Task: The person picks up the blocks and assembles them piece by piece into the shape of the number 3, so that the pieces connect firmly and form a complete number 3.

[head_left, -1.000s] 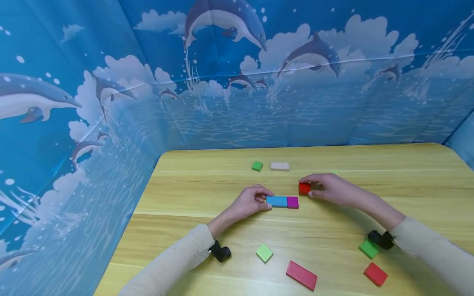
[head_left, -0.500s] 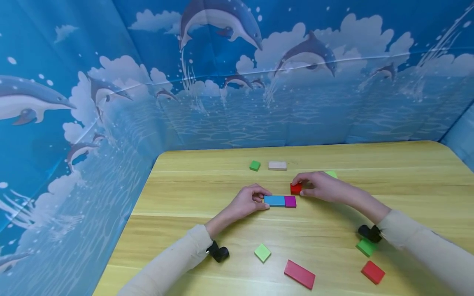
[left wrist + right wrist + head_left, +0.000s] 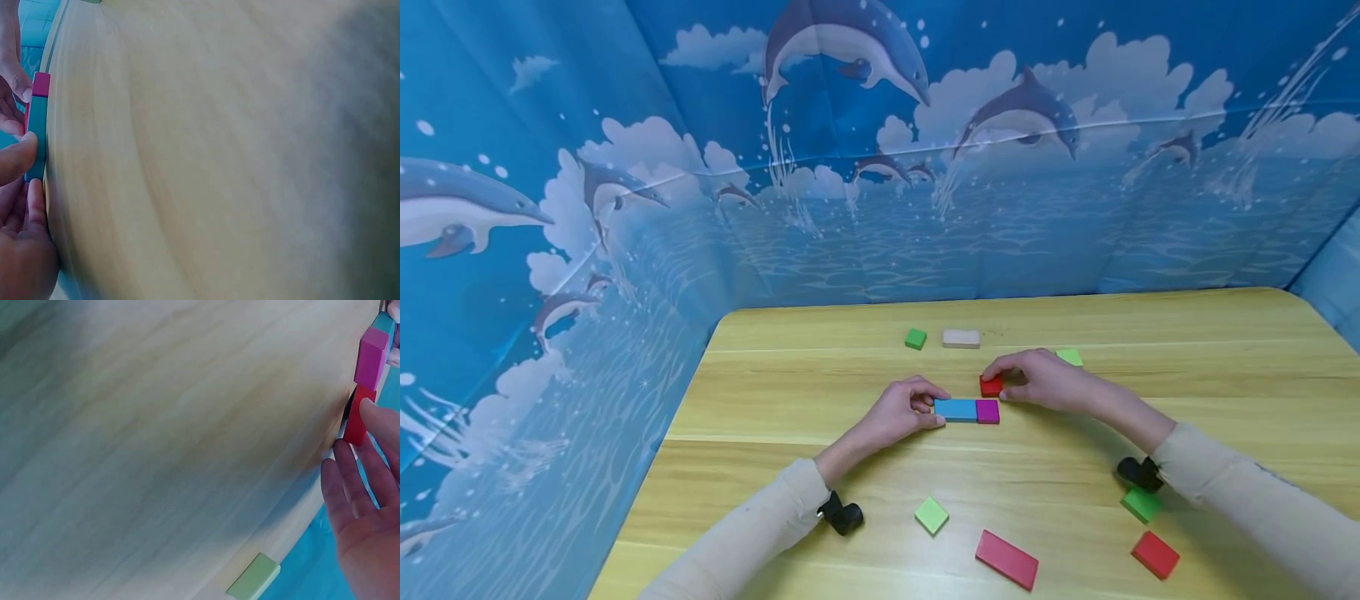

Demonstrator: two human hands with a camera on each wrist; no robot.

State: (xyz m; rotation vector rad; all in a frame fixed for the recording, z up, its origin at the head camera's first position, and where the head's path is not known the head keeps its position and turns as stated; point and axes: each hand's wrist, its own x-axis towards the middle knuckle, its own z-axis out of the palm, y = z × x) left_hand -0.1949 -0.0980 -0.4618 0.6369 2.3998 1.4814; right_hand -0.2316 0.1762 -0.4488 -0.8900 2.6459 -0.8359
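Note:
In the head view my left hand (image 3: 897,411) grips the left end of a flat blue block (image 3: 957,410) on the table. A small magenta block (image 3: 987,412) lies against the blue block's right end, in line with it. My right hand (image 3: 1048,382) pinches a small red block (image 3: 991,386) between thumb and fingers, just behind the magenta block. From the head view I cannot tell whether red and magenta touch. In the right wrist view the red block (image 3: 360,415) appears close to the magenta block (image 3: 373,357), partly covered by the thumb.
Behind the hands lie a green block (image 3: 915,338), a pale pinkish block (image 3: 961,338) and a light green block (image 3: 1070,357). Nearer are a light green square (image 3: 932,516), a long red block (image 3: 1007,560), a green block (image 3: 1141,504) and a red block (image 3: 1155,555).
My right hand has carried the red block left, to behind the magenta block. The light green block at the back has come into view. My left hand keeps its grip on the blue block.

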